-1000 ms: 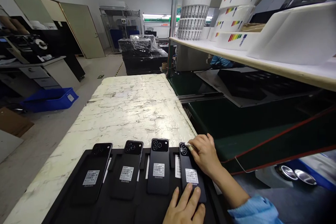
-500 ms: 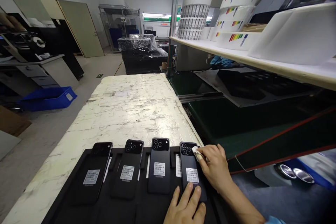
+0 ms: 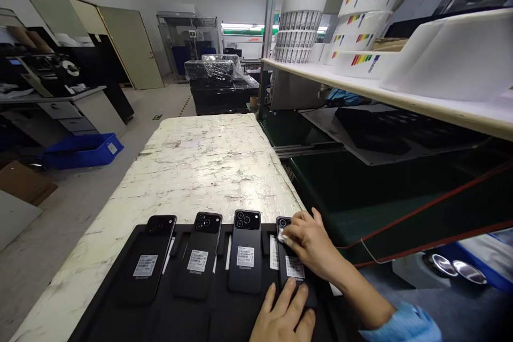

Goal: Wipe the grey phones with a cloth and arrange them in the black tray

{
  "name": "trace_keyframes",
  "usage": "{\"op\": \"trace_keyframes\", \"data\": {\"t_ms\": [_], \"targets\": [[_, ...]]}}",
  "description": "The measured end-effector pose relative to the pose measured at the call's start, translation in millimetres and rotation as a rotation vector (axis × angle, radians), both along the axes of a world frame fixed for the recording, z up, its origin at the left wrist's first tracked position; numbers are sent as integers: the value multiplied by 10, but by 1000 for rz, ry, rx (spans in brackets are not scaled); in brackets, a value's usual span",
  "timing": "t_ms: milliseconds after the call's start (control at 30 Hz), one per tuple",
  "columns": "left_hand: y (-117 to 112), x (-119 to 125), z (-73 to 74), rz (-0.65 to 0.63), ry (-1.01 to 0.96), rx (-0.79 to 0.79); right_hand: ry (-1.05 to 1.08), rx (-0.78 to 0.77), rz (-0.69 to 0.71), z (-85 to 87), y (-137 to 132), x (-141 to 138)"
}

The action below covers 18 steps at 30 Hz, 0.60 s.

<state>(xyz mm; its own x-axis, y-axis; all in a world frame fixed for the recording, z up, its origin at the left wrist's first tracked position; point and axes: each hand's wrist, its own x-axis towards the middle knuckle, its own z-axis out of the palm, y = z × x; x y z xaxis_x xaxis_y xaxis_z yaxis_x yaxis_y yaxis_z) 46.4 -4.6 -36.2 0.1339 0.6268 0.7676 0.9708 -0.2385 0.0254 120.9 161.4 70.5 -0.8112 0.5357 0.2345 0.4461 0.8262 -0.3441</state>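
Note:
Several dark smartphones lie back up in a row in a black foam tray [image 3: 192,320]: one at the left [image 3: 146,272], then a second phone [image 3: 198,254], a third phone [image 3: 245,235] and the rightmost phone [image 3: 294,265]. Each has a camera block at its top and a white printed label. My right hand [image 3: 308,240] pinches a small white wipe [image 3: 282,236] against the rightmost phone, just below its lenses, hiding part of the camera block. With fingers spread, my left hand [image 3: 282,315] rests on that phone's lower end and the tray beside it.
The tray sits on a worn cream-coloured tabletop [image 3: 208,165]. To the right runs a dark green conveyor belt [image 3: 360,197], under a shelf [image 3: 420,97] with rolls of labels [image 3: 300,21]. A blue bin [image 3: 82,150] stands on the floor at left.
My right hand has moved left with the wipe, from the right edge of the rightmost phone's camera block to its left side. My left hand stays in place. The view has shifted slightly.

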Motion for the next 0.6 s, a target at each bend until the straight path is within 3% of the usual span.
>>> {"op": "trace_keyframes", "data": {"t_ms": [133,233,300,467,600], "targets": [[3,-1,125,11,-39,35,-47,70,-121,-35,156,326],[-1,-6,158,6,-48,11,-9,128,-240,-73,277,364],[0,1,103,12,-57,6,37,95,-222,-88,263,273],[-4,18,-87,7,-28,0,64,35,1,-92,0,-163],[-21,-3,-35,2,-2,-23,84,122,-101,-112,97,-346]]}}
